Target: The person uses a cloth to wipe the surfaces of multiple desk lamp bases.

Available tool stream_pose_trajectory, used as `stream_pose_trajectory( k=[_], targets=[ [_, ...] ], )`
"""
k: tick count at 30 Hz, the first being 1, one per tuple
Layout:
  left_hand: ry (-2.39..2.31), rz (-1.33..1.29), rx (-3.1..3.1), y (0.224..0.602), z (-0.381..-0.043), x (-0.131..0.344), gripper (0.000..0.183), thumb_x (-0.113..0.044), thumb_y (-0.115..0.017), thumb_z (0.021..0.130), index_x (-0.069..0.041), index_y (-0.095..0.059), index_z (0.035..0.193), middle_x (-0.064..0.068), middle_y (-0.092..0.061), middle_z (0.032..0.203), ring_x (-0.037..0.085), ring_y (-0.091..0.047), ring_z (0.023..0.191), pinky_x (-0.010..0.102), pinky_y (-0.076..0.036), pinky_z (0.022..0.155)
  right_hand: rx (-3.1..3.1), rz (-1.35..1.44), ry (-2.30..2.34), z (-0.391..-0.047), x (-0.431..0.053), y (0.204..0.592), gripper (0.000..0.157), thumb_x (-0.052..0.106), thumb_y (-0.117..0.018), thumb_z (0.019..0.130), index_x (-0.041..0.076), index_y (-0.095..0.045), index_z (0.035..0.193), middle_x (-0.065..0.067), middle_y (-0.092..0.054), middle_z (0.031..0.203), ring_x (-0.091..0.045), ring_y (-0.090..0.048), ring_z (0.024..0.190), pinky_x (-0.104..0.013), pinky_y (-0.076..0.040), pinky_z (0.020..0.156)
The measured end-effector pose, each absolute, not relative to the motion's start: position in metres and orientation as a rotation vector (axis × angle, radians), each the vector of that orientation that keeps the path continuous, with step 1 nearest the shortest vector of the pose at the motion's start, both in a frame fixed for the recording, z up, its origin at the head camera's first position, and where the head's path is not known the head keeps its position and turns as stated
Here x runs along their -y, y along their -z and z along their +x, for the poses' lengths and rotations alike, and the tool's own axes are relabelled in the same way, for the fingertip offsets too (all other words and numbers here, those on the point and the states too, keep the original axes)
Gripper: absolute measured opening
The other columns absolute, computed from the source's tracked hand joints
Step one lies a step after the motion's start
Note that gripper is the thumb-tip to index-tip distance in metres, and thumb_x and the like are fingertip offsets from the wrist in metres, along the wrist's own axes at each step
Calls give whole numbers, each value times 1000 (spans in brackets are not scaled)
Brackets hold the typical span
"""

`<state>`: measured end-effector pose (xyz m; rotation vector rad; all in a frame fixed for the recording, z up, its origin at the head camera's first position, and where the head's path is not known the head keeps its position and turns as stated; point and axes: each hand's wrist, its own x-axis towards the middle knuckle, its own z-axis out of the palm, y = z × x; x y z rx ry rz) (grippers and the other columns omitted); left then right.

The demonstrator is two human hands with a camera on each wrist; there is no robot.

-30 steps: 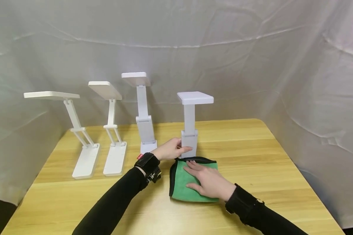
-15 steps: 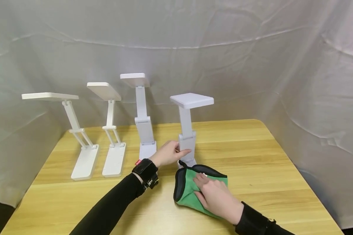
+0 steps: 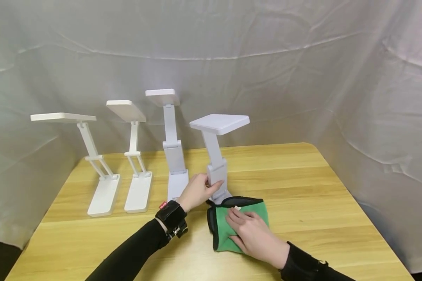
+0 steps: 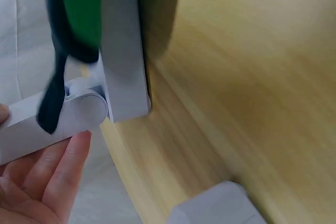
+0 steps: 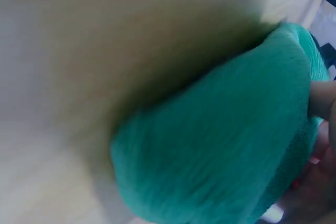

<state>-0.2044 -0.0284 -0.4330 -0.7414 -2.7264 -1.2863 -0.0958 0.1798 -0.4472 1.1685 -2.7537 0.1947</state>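
Observation:
A white folding desk lamp (image 3: 219, 124) stands tilted to the left on the wooden table, its flat head raised. My left hand (image 3: 197, 193) grips the lamp's lower arm, thumb across the front; the left wrist view shows fingers (image 4: 71, 166) beneath that arm, close to the hinge. Over the lamp's base (image 4: 125, 85) lies a folded green cloth (image 3: 220, 230) with a black border, hiding most of the base in the head view. My right hand (image 3: 254, 234) grips the cloth from above around the base. In the right wrist view, the cloth (image 5: 220, 140) wraps over the base's end.
Three more white folding lamps stand unfolded to the left: one at the far left (image 3: 103, 195), one beside it (image 3: 138, 191), and one (image 3: 177, 183) close to my left hand. A grey curtain (image 3: 267, 86) encloses the wooden table (image 3: 320, 203) at the back and sides.
The lamp has turned and leaned left, its head shifting left, with my left hand moving along. My right hand went from flat on the cloth to gripping it, slightly nearer me.

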Motion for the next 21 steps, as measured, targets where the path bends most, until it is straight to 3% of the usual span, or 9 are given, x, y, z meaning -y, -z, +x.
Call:
stream_pose_trajectory(
  k=[4,8,14,17,21],
  targets=[
    [1232,-757,2747,432,-200,30,34,-34,-61,91,-2,-67,101,9,-71,89,6,-61,61,18,-49,49,2738,1145,-319,-96,-195,452,46,26,-67,86,7,-60,127,-13,-56,133,-27,-51,122,-46,-48,93],
    [1130,-799,2759,428,-198,33,36,-30,-60,89,1,-62,107,12,-71,90,10,-63,64,19,-50,50,2713,972,-270,-98,-200,456,45,31,-67,86,7,-62,124,-12,-58,129,-27,-54,118,-44,-55,78],
    [1155,-902,2761,423,-198,37,50,-26,-61,86,2,-50,126,14,-65,108,20,-64,92,28,-55,74,2747,826,-157,-104,-197,454,51,43,-62,88,4,-63,121,-13,-62,124,-29,-58,112,-41,-57,56],
    [1257,-948,2782,424,-199,41,60,-24,-61,86,2,-39,136,15,-59,117,23,-60,103,33,-52,85,2784,799,-131,-110,-197,453,55,48,-60,88,5,-63,122,-13,-61,125,-29,-58,112,-42,-56,56],
    [1467,-959,2798,425,-201,46,56,-23,-64,85,0,-42,131,14,-59,117,23,-59,105,36,-52,86,2811,816,-122,-122,-199,452,57,50,-60,88,6,-61,125,-12,-58,129,-28,-57,114,-40,-57,60]
  ],
)
